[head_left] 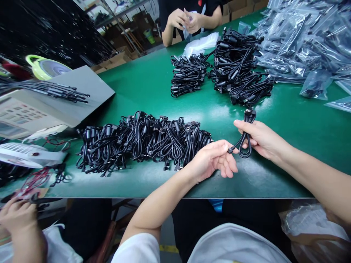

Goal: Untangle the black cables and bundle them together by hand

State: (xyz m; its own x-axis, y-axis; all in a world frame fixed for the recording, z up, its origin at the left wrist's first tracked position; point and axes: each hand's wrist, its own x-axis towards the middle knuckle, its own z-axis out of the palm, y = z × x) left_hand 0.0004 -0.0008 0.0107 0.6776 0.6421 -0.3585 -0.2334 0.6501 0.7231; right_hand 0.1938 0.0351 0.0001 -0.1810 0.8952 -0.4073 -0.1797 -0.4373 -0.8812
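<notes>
A coiled black cable (pixel 245 140) is pinched in my right hand (pixel 256 137), held above the green table. One plug of the cable points up past my thumb. My left hand (pixel 215 159) grips the small connector at its other end between thumb and finger, the remaining fingers loosely curled. To the left of my left hand lies a long row of bundled black cables (pixel 139 138). Beyond my hands sit a smaller stack of cables (pixel 188 75) and a taller heap of cables (pixel 233 62).
Clear plastic bags with contents (pixel 296 40) pile up at the far right. Across the green table (pixel 142 80), a co-worker's hands (pixel 186 20) handle a small bag. A grey box (pixel 93 98) and white fan (pixel 33 155) stand left. Another person's hand (pixel 20 215) shows lower left.
</notes>
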